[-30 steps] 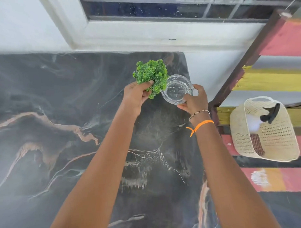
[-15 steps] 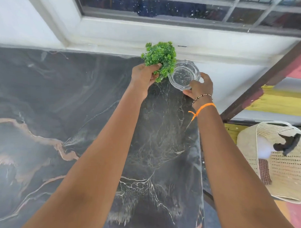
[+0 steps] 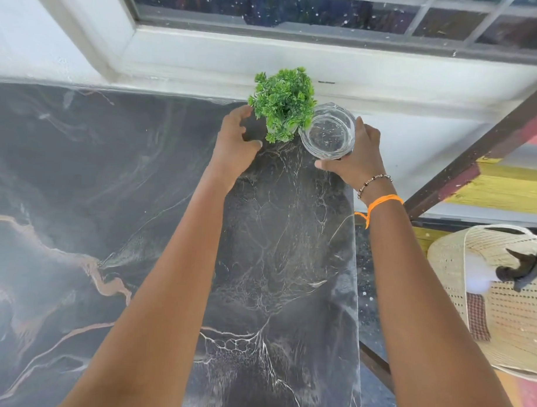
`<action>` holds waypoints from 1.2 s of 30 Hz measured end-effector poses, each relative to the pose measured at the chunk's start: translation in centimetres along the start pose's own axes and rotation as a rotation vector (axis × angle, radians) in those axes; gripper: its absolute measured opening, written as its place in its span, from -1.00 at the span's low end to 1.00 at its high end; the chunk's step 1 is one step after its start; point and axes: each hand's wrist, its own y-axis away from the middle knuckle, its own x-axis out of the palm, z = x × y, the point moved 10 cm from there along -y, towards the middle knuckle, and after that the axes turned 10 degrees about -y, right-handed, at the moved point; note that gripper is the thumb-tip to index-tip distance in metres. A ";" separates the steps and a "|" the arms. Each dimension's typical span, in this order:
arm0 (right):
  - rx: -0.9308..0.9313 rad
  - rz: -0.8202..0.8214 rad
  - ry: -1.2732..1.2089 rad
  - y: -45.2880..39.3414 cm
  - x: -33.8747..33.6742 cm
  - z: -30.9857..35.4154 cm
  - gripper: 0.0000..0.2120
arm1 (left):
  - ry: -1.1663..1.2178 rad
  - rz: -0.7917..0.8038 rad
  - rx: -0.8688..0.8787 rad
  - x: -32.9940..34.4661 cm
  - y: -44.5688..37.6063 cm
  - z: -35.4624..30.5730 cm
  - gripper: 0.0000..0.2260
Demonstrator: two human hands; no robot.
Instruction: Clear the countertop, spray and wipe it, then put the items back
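- Glass bowl (image 3: 327, 135) sits at the worktop (image 3: 139, 199) corner, gripped by the right hand (image 3: 358, 157); a careless release may tip it off.
- Left hand (image 3: 233, 141) is loosely open beside the plant (image 3: 283, 103), holding nothing.

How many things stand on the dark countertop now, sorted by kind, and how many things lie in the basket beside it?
Green plant: 1
Glass bowl: 1
Spray bottle in the basket: 1
Checked cloth in the basket: 1
Total: 4
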 end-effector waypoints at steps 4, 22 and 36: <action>-0.067 -0.054 0.023 -0.1 -0.7 1.0 -0.19 | -0.208 0.113 0.037 1.6 -1.8 -1.3 -0.56; -0.015 -0.012 0.048 -0.5 -0.8 0.4 -0.10 | -0.286 -0.087 0.068 1.4 -1.8 -1.8 -0.56; -0.071 -0.135 -0.162 11.1 3.6 4.7 -0.76 | -0.064 -0.161 0.007 -5.9 11.0 3.7 -0.83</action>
